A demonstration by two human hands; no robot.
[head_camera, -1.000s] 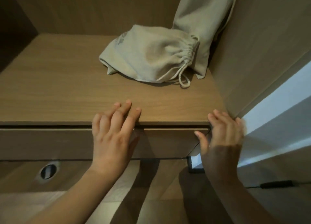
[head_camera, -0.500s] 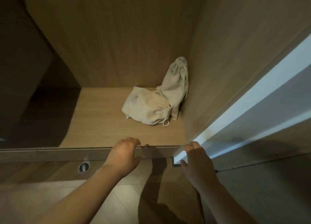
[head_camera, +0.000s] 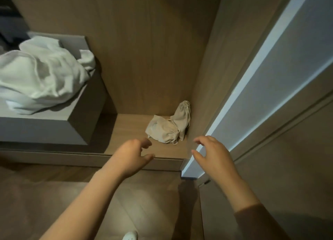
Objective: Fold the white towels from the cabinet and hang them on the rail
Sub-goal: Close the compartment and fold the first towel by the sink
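Note:
A heap of crumpled white towels (head_camera: 38,77) lies on top of a grey box-like unit (head_camera: 79,124) at the left inside the wooden cabinet. My left hand (head_camera: 131,156) hovers over the front edge of the low cabinet shelf (head_camera: 126,131), fingers loosely curled, holding nothing. At the shelf's right end, near the cabinet side wall, my right hand (head_camera: 212,153) is also off the wood, fingers apart and empty. Both hands are well to the right of the towels. No rail is in view.
Two beige drawstring bags (head_camera: 167,129) sit in the shelf's back right corner. A pale door panel (head_camera: 270,77) runs up the right side. Wooden floor (head_camera: 144,203) lies below, with a white shoe tip (head_camera: 130,236) at the bottom edge.
Both hands have lifted off the shelf's front edge and opened. The view has pulled back and upward, bringing the towels on the grey unit into sight at left.

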